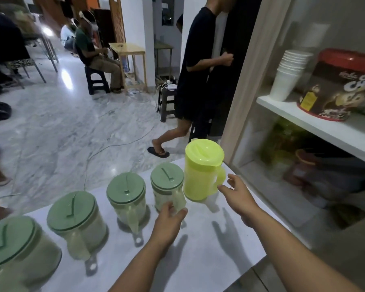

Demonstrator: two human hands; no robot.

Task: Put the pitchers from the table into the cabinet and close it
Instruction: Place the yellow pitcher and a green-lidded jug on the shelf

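The left grip (pixel 170 216) closes around a green pitcher's (pixel 167 186) handle on the surface (pixel 198 260), the right (pixel 238 192) spread empty near the yellow pitcher (pixel 200 171); lifting both risks clipping the cabinet (pixel 314 125) frame.

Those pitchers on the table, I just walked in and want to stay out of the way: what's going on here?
A person is clearing pitchers off the white table into the open cabinet on the right. The left hand is closed on the handle of the nearest green-lidded pitcher; the right hand is open, reaching for the yellow pitcher handle, not yet gripping. All five pitchers sit on the table. A bystander stands beyond.
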